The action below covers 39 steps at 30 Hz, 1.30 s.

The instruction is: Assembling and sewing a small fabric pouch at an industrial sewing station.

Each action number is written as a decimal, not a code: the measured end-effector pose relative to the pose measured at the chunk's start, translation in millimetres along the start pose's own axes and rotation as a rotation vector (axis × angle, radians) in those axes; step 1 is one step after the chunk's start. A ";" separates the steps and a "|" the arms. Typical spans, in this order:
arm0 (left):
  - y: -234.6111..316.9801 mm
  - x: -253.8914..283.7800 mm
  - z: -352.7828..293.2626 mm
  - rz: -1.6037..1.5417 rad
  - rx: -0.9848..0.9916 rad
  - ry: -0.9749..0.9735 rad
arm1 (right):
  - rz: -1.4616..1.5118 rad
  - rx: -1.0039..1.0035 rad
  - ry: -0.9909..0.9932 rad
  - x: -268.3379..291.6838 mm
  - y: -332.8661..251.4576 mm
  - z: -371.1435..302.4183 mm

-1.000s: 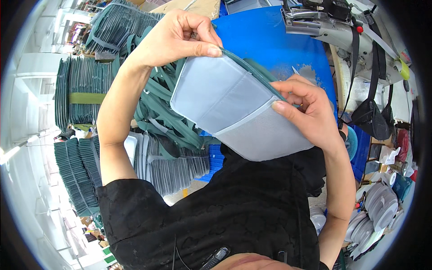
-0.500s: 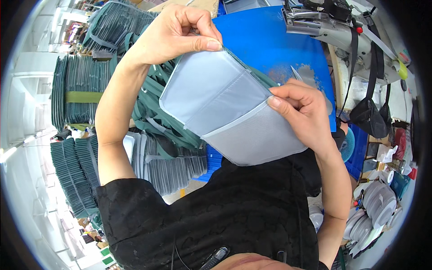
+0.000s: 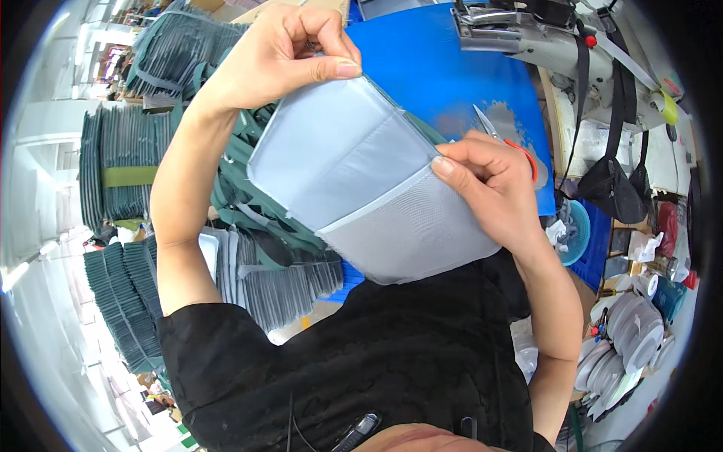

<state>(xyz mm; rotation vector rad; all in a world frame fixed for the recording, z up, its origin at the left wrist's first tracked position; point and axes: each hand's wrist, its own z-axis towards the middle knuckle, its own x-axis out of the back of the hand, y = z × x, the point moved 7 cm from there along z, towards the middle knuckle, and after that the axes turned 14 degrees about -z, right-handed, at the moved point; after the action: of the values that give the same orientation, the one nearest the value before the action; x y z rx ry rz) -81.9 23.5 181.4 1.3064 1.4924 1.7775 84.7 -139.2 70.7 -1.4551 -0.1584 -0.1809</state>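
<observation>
A grey fabric panel (image 3: 324, 147) with a mesh pocket (image 3: 414, 226) across its lower part is held up tilted in front of me. At its top corner my left hand (image 3: 297, 56) pinches the edge between thumb and fingers. My right hand (image 3: 486, 181) pinches the same long edge further down, where the mesh pocket's light binding ends. A dark green side shows along that edge; the rest of the back is hidden. Beyond my right hand, scissors (image 3: 488, 124) with red handles lie on the blue table (image 3: 422, 60), partly covered by the hand.
Green straps (image 3: 252, 200) lie tangled to the left. Bundled stacks of green and grey panels (image 3: 135, 151) stand further left. A sewing machine (image 3: 542, 41) is at the far right, with a black pouch (image 3: 614, 188) hanging near it. A blue basket (image 3: 576, 230) sits below.
The panel and both hands have shifted slightly left in view, with both pinches kept. More of the scissors, including a red handle, and more of the blue basket now show.
</observation>
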 end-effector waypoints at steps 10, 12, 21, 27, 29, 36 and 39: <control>-38.1 23.0 105.8 0.048 -0.071 -0.099 | 0.249 -0.201 0.087 20.4 40.5 51.4; -46.2 30.0 123.7 0.148 0.007 0.007 | 0.294 -0.226 0.114 31.2 44.8 65.9; -93.8 73.2 166.8 0.414 -0.374 0.097 | 0.299 -0.297 0.282 47.6 50.7 91.6; -118.9 95.3 190.3 0.826 -0.540 0.180 | 0.301 -0.312 0.341 49.9 40.7 104.5; -123.7 98.1 180.5 0.954 -0.593 0.218 | 0.403 -0.352 0.351 45.9 36.7 102.6; -32.6 -17.8 77.9 0.679 -0.487 0.311 | 0.444 -0.390 0.345 48.9 42.7 91.1; -11.6 -85.1 15.1 0.669 -0.338 0.109 | 0.427 -0.388 0.328 42.6 48.3 96.2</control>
<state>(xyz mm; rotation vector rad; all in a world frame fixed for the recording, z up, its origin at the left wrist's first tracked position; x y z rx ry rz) -34.3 -36.0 139.2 1.6577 0.7754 2.4093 137.1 -39.6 43.6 -1.7836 0.4766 -0.1002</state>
